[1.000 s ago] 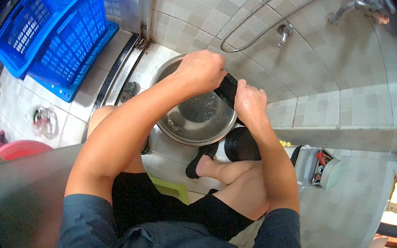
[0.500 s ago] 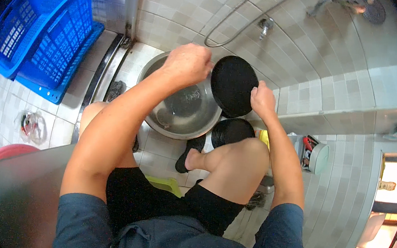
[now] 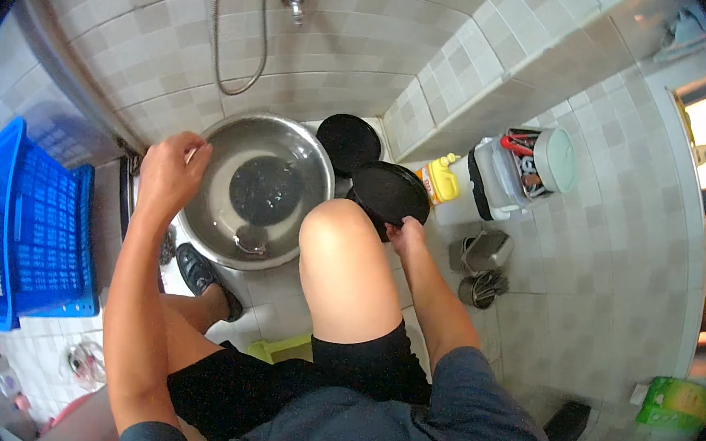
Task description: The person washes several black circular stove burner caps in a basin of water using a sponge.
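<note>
My right hand (image 3: 406, 235) grips the near edge of a round black plate-like piece (image 3: 391, 192), which lies over a dark stack beside the basin. Behind it, another round black piece (image 3: 349, 143) leans near the wall. A wide metal basin (image 3: 312, 238) of cloudy water stands on the floor in front of me. My left hand (image 3: 171, 172) hovers over its left rim, fingers drawn together, nothing visible in them. In the water, a dark round patch (image 3: 265, 190) shows; whether thing or reflection I cannot tell. A small shiny clump (image 3: 250, 241) lies near the basin's front.
At left stands a blue plastic basket (image 3: 21, 226). Right of the black pieces are a yellow bottle (image 3: 440, 178), a clear bin (image 3: 502, 176) and a pale round container (image 3: 557, 159). A metal cup (image 3: 482, 289) of utensils stands nearer me. A shower hose (image 3: 262, 36) hangs on the wall.
The view has swung right. My right hand has lowered the black piece from an upright hold onto the stack. My left hand has moved from above the basin to its left rim.
</note>
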### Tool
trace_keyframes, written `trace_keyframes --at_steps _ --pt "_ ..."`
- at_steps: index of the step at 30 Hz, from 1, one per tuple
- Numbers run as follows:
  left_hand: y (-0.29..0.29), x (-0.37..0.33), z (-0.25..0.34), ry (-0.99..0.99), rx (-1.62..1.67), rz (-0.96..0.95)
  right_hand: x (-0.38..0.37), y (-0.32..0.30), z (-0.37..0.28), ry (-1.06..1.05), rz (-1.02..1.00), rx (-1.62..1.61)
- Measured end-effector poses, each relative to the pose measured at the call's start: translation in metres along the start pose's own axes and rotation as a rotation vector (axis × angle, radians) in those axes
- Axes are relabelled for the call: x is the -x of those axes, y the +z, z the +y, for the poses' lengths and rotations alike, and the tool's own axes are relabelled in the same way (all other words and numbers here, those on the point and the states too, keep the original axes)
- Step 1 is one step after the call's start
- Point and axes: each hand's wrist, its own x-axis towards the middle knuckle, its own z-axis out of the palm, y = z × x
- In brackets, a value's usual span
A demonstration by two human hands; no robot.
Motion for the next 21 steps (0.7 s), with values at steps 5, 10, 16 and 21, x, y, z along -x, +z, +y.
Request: trace_keyframes --at_steps 5,10,16,21 --pt "0.008 -0.001 -0.006 -0.046 -0.027 -0.068 0.005 -0.004 0.031 -0.04 0.095 -0.036" --pt "0.017 -0.008 -0.002 -0.08 -0.05 -0.105 -0.01 -0.014 0.035 -0.042 0.094 0.061" --pt "0.024 -0.007 0.001 -0.094 -0.122 -0.158 -0.028 -0.041 0.034 0.144 0.022 0.424" --pt "0.032 -0.007 -0.01 -0.092 -0.125 -0.184 -0.025 -0.045 0.036 0.212 -0.123 0.674"
